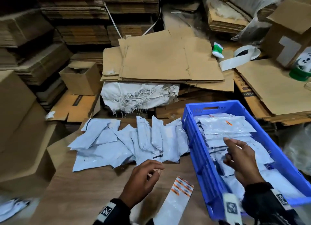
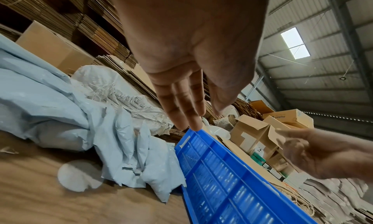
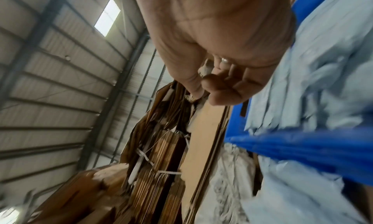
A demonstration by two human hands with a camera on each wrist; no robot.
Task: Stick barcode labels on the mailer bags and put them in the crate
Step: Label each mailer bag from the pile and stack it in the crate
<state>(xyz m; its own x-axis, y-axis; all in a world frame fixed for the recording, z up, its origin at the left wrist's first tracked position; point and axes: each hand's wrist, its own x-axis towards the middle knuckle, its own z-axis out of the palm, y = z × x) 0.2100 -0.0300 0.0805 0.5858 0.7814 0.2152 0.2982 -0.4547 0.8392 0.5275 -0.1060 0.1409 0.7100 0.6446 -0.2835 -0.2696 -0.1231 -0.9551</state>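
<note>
A pile of unlabelled grey mailer bags [image 1: 127, 140] [image 2: 60, 107] lies on the cardboard worktop. To its right stands the blue crate [image 1: 198, 157] [image 2: 222, 171] [image 3: 302, 147], holding several labelled mailers [image 1: 223, 125] [image 3: 322, 67]. A sheet of orange barcode labels [image 1: 182, 188] lies between my hands. My left hand [image 1: 146, 176] [image 2: 181, 99] hovers over the worktop beside the sheet, fingers relaxed and holding nothing. My right hand [image 1: 235, 155] [image 3: 218, 87] hangs over the mailers inside the crate, index finger out, the other fingers loosely curled, nothing visibly held.
Flattened cardboard [image 1: 165, 61] is stacked behind the worktop, over a frayed white woven sack [image 1: 138, 95]. A small open box [image 1: 80, 76] stands at the left. At the right are a strip of white liner [image 1: 247, 52], a green tape dispenser [image 1: 299, 73] and a carton [image 1: 289, 33].
</note>
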